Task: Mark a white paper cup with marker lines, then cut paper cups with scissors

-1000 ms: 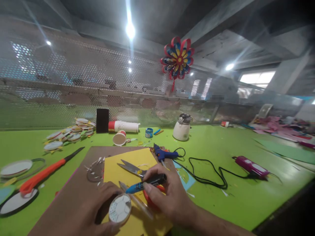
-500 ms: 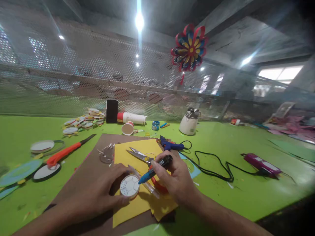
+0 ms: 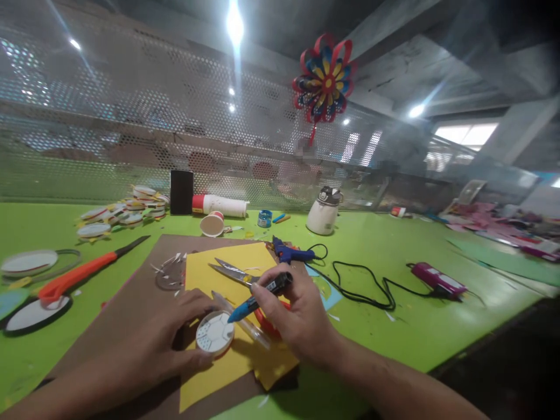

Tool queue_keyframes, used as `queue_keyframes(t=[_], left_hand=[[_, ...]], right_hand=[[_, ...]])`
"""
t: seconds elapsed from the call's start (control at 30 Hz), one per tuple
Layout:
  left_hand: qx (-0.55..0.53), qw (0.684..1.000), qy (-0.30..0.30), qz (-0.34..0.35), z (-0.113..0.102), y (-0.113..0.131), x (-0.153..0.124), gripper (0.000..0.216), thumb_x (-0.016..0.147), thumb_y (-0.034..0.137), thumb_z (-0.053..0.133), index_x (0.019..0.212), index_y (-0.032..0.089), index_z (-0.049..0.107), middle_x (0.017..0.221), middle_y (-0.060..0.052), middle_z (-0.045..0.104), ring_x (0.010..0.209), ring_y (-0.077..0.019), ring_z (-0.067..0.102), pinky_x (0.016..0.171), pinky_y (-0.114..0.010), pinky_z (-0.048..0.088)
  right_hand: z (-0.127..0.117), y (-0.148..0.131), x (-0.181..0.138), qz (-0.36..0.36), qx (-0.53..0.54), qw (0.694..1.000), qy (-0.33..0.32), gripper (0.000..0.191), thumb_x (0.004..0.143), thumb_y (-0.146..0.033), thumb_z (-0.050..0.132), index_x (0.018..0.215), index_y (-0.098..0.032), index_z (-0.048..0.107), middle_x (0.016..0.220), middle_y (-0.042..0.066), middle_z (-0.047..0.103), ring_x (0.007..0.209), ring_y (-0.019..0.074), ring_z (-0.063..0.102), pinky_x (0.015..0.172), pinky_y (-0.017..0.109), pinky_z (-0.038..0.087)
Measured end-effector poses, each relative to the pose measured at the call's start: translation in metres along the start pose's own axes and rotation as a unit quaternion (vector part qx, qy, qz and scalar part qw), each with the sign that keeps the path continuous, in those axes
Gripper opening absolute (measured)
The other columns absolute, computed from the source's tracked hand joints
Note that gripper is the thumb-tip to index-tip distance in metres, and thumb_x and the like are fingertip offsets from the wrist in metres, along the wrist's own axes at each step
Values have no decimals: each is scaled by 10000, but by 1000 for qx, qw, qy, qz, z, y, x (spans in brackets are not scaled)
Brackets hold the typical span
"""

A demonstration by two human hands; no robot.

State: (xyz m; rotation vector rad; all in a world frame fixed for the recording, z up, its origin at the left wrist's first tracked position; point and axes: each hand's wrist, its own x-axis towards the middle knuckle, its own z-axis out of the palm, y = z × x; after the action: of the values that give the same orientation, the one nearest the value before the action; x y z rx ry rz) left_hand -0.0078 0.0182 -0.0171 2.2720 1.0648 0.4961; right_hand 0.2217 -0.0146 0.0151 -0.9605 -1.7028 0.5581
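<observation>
Round white disc (image 3: 214, 333) held below blue-and-black marker (image 3: 245, 308)

The disc's left side is gripped by the left hand (image 3: 170, 335) over yellow paper (image 3: 196, 379); its right rim is overlapped by the marker's tip, contact unclear. The marker, slanting up rightward, is gripped by the right hand (image 3: 301, 321).

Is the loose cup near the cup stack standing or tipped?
Tipped over: the cup lies on its side, its open mouth facing the camera.
</observation>
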Motion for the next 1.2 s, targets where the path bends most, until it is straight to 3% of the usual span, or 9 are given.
queue_keyframes(t=[0.4, 0.6, 0.7, 0.93, 1.2], left_hand=[[-14, 1000, -15, -2, 1, -2, -3, 434, 818, 433, 680, 1226, 293, 629, 1117, -36, 673, 997, -251, 611, 856, -331, 500], [-33, 999, -26, -10, 0, -4, -3, 442, 802, 370, 722, 1221, 291, 605, 1209, -25, 633, 1100, -251, 574, 942, -348, 461], [-37, 999, -24, -14, -2, 0, -2, 435, 795, 368, 734, 1203, 275, 613, 1173, -27, 638, 1058, -242, 583, 922, -347, 461], [-48, 998, -30, -24, -3, 2, 0, 470, 798, 369, 739, 1239, 279, 604, 1147, -32, 629, 1036, -236, 576, 902, -351, 461], [-70, 997, -29, -26, -5, 3, 1, 451, 791, 389, 741, 1189, 228, 603, 1131, -38, 637, 1044, -239, 588, 913, -355, 461]], right_hand=[[-2, 4, 1, -44, -17, 999, 20, 96, 883, -282, 614, 820, -209, 619, 682, -13, 661, 615, 129, 628, 574, 238, 521], [-9, 8, -1, -7, -67, 998, 17, 164, 921, -344, 605, 840, -203, 631, 592, -37, 592, 452, 101, 502, 455, 233, 432], [-9, 10, -3, -11, -81, 996, 22, 162, 925, -344, 608, 840, -208, 631, 510, -61, 521, 429, 107, 475, 442, 240, 403], [-9, 3, -1, -10, -96, 995, 35, 142, 925, -319, 607, 841, -208, 633, 593, -38, 581, 479, 106, 503, 496, 257, 409], [-5, 3, -5, 27, -47, 996, -65, 102, 928, -309, 600, 926, -212, 634, 657, -10, 609, 576, 141, 586, 535, 269, 462]])
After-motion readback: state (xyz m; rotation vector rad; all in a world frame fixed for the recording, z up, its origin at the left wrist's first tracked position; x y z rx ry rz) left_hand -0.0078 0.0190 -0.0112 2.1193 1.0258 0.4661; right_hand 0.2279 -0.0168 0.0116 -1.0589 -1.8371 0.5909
